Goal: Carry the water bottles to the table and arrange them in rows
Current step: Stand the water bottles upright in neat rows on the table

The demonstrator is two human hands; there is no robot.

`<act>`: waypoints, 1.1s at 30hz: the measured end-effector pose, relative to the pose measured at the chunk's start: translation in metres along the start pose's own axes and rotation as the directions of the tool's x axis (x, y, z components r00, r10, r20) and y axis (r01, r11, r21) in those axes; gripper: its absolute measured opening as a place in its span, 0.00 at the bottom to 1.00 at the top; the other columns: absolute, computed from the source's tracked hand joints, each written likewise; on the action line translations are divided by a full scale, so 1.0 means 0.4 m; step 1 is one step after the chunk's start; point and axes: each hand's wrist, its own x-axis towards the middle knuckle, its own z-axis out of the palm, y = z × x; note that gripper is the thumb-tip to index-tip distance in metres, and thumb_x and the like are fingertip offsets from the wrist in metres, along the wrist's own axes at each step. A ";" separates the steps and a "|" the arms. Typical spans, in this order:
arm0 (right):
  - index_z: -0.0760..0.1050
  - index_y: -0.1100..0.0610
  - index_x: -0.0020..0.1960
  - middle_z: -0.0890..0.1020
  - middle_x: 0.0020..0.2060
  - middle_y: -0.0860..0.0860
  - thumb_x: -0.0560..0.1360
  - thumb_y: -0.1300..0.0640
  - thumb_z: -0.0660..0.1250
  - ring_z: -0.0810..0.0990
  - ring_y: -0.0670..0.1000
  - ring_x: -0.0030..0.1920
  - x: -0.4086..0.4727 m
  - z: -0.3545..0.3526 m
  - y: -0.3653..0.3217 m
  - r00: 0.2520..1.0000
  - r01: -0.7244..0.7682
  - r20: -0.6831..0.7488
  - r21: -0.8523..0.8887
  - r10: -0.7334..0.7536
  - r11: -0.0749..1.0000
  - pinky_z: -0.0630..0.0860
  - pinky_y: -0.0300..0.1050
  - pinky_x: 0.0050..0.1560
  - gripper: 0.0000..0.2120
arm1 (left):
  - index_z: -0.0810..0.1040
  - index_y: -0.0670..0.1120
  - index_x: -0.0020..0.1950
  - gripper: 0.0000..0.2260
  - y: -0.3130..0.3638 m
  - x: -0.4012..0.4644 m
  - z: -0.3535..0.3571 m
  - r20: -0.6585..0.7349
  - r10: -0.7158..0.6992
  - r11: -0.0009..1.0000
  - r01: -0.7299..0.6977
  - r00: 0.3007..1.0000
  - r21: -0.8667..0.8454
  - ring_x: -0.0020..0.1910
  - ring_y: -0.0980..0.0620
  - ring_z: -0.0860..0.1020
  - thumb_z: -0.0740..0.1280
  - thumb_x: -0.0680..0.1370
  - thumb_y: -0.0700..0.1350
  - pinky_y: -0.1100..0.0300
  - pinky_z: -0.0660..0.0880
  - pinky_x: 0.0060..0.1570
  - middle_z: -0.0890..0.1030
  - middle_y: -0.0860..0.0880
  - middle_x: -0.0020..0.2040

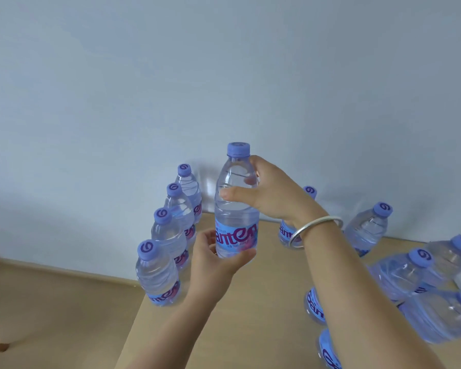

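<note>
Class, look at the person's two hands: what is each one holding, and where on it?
Both hold one water bottle. The right hand grips its clear upper part below the cap; the left hand holds its base.

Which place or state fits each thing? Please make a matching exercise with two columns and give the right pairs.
Things:
1. held bottle
2. left hand
3. right hand
4. row of four bottles

Places or states:
A. stands on the table by its left edge
B. grips the bottle's upper part
C. supports the bottle at its base
D. upright, between both hands

Pairs: 1-D, 2-C, 3-B, 4-A
</note>
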 end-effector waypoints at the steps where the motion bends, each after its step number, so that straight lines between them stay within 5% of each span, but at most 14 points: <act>1: 0.69 0.44 0.55 0.74 0.46 0.35 0.65 0.46 0.74 0.75 0.36 0.48 0.014 0.007 0.006 1.000 -0.015 -0.002 -0.019 0.015 1.000 0.69 0.33 0.41 0.22 | 0.68 0.55 0.47 0.25 -0.011 0.013 0.003 0.000 -0.010 1.000 0.010 1.000 0.009 0.44 0.61 0.79 0.80 0.61 0.41 0.75 0.72 0.32 0.79 0.54 0.49; 4: 0.70 0.47 0.54 0.76 0.44 0.39 0.65 0.47 0.74 0.76 0.40 0.48 0.054 0.024 0.034 0.997 -0.072 -0.027 -0.063 0.070 0.995 0.71 0.35 0.42 0.21 | 0.68 0.55 0.48 0.25 -0.046 0.056 0.001 -0.013 -0.055 0.998 0.055 0.998 0.036 0.41 0.67 0.78 0.80 0.61 0.42 0.75 0.72 0.33 0.79 0.56 0.47; 8: 0.68 0.55 0.58 0.78 0.56 0.50 0.63 0.50 0.77 0.78 0.50 0.55 0.105 0.053 0.098 0.985 -0.173 -0.028 -0.068 0.171 0.983 0.75 0.49 0.57 0.29 | 0.69 0.48 0.57 0.29 -0.096 0.114 0.006 -0.038 -0.114 0.992 0.116 0.993 0.049 0.41 0.67 0.77 0.80 0.62 0.42 0.73 0.72 0.37 0.79 0.55 0.48; 13: 0.72 0.56 0.52 0.77 0.45 0.48 0.61 0.54 0.78 0.76 0.47 0.44 0.153 0.099 0.160 0.981 -0.194 -0.040 -0.071 0.192 0.978 0.72 0.39 0.42 0.24 | 0.70 0.47 0.59 0.29 -0.147 0.167 0.028 -0.092 -0.202 0.975 0.209 0.975 0.079 0.48 0.52 0.78 0.79 0.62 0.45 0.59 0.73 0.48 0.78 0.49 0.54; 20: 0.72 0.56 0.54 0.79 0.51 0.52 0.62 0.57 0.77 0.78 0.52 0.52 0.216 0.137 0.231 0.979 -0.199 -0.067 -0.085 0.194 0.976 0.74 0.45 0.50 0.24 | 0.66 0.44 0.68 0.33 -0.196 0.227 0.049 -0.074 -0.264 0.945 0.273 0.962 0.181 0.56 0.48 0.74 0.75 0.66 0.40 0.62 0.67 0.50 0.69 0.48 0.57; 25: 0.72 0.55 0.57 0.79 0.51 0.51 0.63 0.60 0.77 0.78 0.53 0.52 0.262 0.155 0.260 0.983 -0.184 -0.024 -0.081 0.183 0.980 0.76 0.48 0.53 0.26 | 0.53 0.47 0.76 0.36 -0.247 0.223 0.061 0.016 -0.301 0.921 0.286 0.953 0.265 0.69 0.49 0.67 0.69 0.73 0.40 0.66 0.64 0.53 0.65 0.49 0.72; 29: 0.72 0.56 0.59 0.75 0.53 0.51 0.64 0.62 0.76 0.76 0.50 0.51 0.296 0.185 0.275 0.986 -0.167 -0.029 -0.077 0.165 0.983 0.74 0.41 0.51 0.26 | 0.53 0.51 0.76 0.36 -0.253 0.243 0.064 0.035 -0.297 0.928 0.280 0.954 0.247 0.61 0.50 0.72 0.66 0.72 0.36 0.64 0.68 0.51 0.69 0.50 0.70; 33: 0.73 0.57 0.57 0.73 0.53 0.54 0.64 0.62 0.76 0.73 0.49 0.50 0.323 0.203 0.281 0.993 -0.112 -0.048 -0.118 0.107 0.987 0.66 0.29 0.45 0.24 | 0.56 0.46 0.75 0.35 -0.241 0.283 0.086 -0.006 -0.332 0.927 0.328 0.943 0.180 0.68 0.44 0.68 0.65 0.71 0.34 0.50 0.68 0.65 0.67 0.45 0.70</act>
